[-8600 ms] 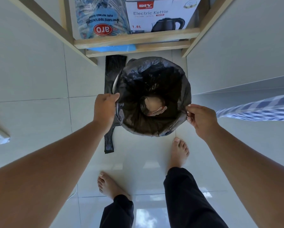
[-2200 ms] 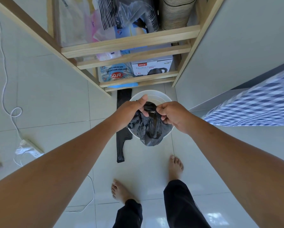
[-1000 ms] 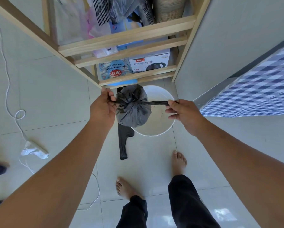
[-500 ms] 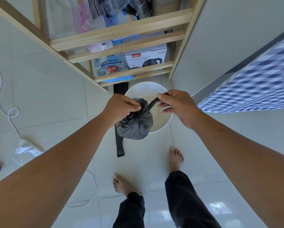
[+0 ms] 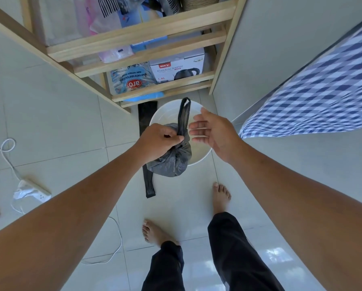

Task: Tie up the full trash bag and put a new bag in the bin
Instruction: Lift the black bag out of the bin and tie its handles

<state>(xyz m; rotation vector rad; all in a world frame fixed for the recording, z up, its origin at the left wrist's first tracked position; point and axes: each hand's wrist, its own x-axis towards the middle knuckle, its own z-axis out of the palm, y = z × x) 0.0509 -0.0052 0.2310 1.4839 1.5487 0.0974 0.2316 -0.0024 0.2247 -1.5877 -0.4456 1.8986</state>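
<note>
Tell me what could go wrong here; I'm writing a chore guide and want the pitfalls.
Only the left hand pinches the full bag at its neck; the right hand is open beside it, so the bag might slip. One loose handle sticks up, so the knot may be unfinished. The new bag lies flat on the floor near bare feet, a possible slip.
</note>
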